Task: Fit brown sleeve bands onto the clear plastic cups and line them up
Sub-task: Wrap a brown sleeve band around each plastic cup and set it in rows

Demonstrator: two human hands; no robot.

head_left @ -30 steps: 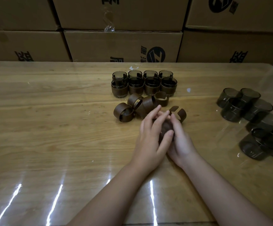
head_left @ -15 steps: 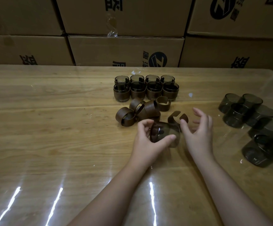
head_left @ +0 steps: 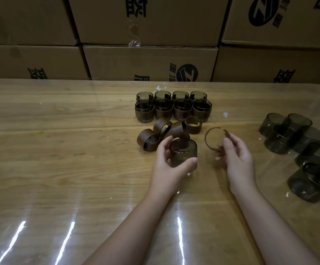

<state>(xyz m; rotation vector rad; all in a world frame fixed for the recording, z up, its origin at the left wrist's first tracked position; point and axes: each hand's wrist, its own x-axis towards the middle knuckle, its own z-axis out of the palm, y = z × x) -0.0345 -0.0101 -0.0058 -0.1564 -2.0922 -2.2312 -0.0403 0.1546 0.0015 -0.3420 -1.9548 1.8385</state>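
Note:
My left hand grips a bare smoky clear cup, upright just above the table at centre. To its right my right hand pinches an open brown sleeve band, a C-shaped ring held apart from the cup. Several loose brown bands lie in a pile just beyond my left hand. Behind them stand two rows of banded cups, several in each row.
Several bare smoky cups are clustered at the right side of the wooden table, some tipped over. Stacked cardboard boxes wall off the far edge. A glossy clear sheet covers the tabletop.
My hands have come apart. The left one has turned the cup upright, and the right one has picked up an open band from the table.

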